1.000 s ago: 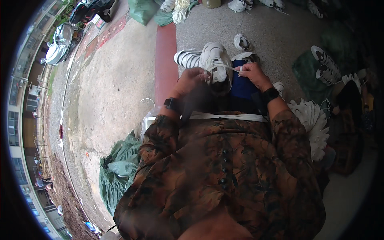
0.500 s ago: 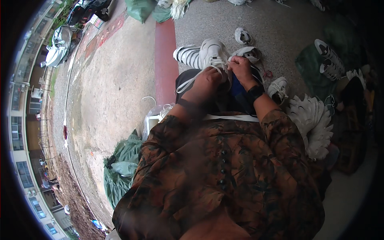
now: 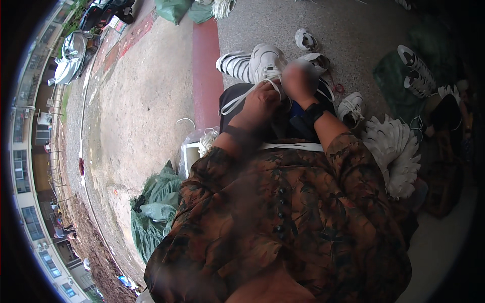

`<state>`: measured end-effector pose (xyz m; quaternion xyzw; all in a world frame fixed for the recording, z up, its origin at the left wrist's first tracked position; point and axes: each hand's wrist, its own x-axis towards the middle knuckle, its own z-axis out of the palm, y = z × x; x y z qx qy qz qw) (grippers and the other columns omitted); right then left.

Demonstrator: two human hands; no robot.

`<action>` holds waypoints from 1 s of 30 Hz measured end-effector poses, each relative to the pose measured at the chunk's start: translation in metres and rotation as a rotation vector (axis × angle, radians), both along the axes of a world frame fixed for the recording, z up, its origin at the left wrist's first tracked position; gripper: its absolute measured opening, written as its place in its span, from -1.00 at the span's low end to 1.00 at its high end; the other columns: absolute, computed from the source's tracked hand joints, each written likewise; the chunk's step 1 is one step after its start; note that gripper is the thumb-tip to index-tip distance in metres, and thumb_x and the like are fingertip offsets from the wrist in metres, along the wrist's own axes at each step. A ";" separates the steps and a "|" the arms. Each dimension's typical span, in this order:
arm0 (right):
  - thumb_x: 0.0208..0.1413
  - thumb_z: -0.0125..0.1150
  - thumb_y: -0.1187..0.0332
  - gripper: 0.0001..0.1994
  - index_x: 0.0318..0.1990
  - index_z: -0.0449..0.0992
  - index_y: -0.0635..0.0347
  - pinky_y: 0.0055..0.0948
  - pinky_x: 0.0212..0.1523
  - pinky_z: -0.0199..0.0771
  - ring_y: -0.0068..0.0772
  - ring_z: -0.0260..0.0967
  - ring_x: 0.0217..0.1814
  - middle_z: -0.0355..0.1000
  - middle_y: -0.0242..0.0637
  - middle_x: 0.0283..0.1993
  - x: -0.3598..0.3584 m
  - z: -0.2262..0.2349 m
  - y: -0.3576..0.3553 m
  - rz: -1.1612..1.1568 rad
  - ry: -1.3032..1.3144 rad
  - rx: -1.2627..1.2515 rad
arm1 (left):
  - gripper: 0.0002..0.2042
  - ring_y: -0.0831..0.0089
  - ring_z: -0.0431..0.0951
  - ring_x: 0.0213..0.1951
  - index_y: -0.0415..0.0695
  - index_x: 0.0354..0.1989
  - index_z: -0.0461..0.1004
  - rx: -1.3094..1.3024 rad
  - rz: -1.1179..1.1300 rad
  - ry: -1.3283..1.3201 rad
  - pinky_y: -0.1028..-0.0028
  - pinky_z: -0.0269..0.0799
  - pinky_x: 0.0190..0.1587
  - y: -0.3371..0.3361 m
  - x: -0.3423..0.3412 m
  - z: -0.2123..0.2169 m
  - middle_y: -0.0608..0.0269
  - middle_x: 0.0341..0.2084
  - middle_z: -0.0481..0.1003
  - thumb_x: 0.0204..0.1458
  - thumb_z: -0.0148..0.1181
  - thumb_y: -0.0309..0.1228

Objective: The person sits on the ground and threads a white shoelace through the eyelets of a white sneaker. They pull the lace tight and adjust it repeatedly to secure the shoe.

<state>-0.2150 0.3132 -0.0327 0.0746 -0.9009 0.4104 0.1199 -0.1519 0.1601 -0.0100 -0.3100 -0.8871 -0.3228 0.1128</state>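
Observation:
A white sneaker upper [image 3: 267, 61] rests at my knees with a white shoelace [image 3: 237, 104] threaded through its front. My left hand [image 3: 261, 101] is closed by its near side, fingers curled on the lace, which loops out to the left. Against the right side of the upper is my right hand [image 3: 300, 82]; a blurred patch covers its fingers, so whatever they hold is hidden. Directly left of the upper lies a row of nested white pieces with dark stripes [image 3: 235, 66].
Loose white shoe uppers [image 3: 305, 39] lie ahead and to the right [image 3: 350, 109]. A fanned stack of white pieces [image 3: 391, 156] sits by my right side. Green sacks [image 3: 156, 209] and a bag with white laces [image 3: 206, 141] stand on the left. Striped uppers [image 3: 417, 70] lie far right.
My right hand has shifted slightly left and toward the upper, and its fingers are now blurred. The left hand stays at the lace. The whole view has shifted a little.

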 end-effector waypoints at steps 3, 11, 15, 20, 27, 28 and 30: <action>-0.17 0.08 0.46 -0.94 -0.52 0.42 0.25 -0.11 -0.38 0.34 0.09 0.36 -0.36 0.40 0.01 -0.45 0.000 0.007 -0.004 0.048 -0.077 0.131 | -0.91 0.17 0.41 -0.17 -0.16 -0.56 0.44 0.037 0.003 -0.027 0.33 0.38 -0.17 -0.003 0.000 -0.003 0.21 -0.16 0.42 -0.23 0.16 -0.42; -0.23 0.19 0.40 -0.89 -0.56 0.45 0.24 -0.17 -0.38 0.39 0.05 0.40 -0.39 0.43 -0.02 -0.48 -0.015 0.019 -0.010 0.173 -0.065 0.302 | -0.85 0.40 0.48 -0.38 -0.24 -0.40 0.45 0.588 0.110 -0.323 0.43 0.38 -0.29 -0.001 0.000 0.001 0.12 -0.42 0.49 -0.06 0.13 -0.40; -0.22 0.19 0.37 -0.89 -0.59 0.44 0.20 -0.14 -0.39 0.40 0.07 0.40 -0.39 0.42 -0.03 -0.49 -0.011 0.008 -0.003 0.013 -0.092 0.089 | -0.85 0.54 0.46 -0.49 -0.26 -0.41 0.47 0.584 0.330 -0.520 0.50 0.38 -0.39 0.002 0.002 0.016 0.17 -0.55 0.50 -0.05 0.13 -0.40; -0.15 0.13 0.45 -0.91 -0.46 0.41 0.25 -0.14 -0.38 0.41 0.02 0.40 -0.41 0.41 -0.04 -0.51 0.020 0.017 -0.012 0.037 0.153 0.316 | -0.86 0.52 0.47 -0.58 -0.28 -0.42 0.49 0.557 0.357 -0.534 0.49 0.37 -0.49 0.005 -0.007 0.015 0.24 -0.64 0.49 -0.05 0.16 -0.44; -0.11 0.01 0.47 -0.91 -0.42 0.42 0.26 -0.16 -0.28 0.40 0.05 0.36 -0.34 0.38 0.04 -0.44 0.026 0.011 -0.005 0.132 0.148 0.287 | -0.81 0.08 0.52 -0.47 -0.21 -0.54 0.50 0.091 0.346 -0.159 0.29 0.40 -0.40 0.015 -0.046 -0.020 -0.03 -0.60 0.46 -0.09 0.06 -0.35; -0.11 0.00 0.48 -0.90 -0.42 0.43 0.26 -0.16 -0.29 0.40 0.07 0.36 -0.34 0.38 0.05 -0.44 0.025 0.012 -0.004 0.131 0.130 0.241 | -0.83 0.10 0.51 -0.48 -0.18 -0.56 0.48 -0.005 0.342 -0.077 0.30 0.41 -0.43 0.014 -0.050 -0.028 0.05 -0.59 0.47 -0.10 0.05 -0.35; -0.11 -0.01 0.48 -0.89 -0.42 0.44 0.25 -0.15 -0.31 0.38 0.10 0.35 -0.34 0.39 0.05 -0.44 0.022 0.010 -0.001 0.127 0.089 0.157 | -0.85 0.14 0.51 -0.48 -0.14 -0.58 0.48 -0.139 0.339 -0.024 0.31 0.43 -0.45 0.017 -0.053 -0.034 0.12 -0.59 0.47 -0.13 0.04 -0.36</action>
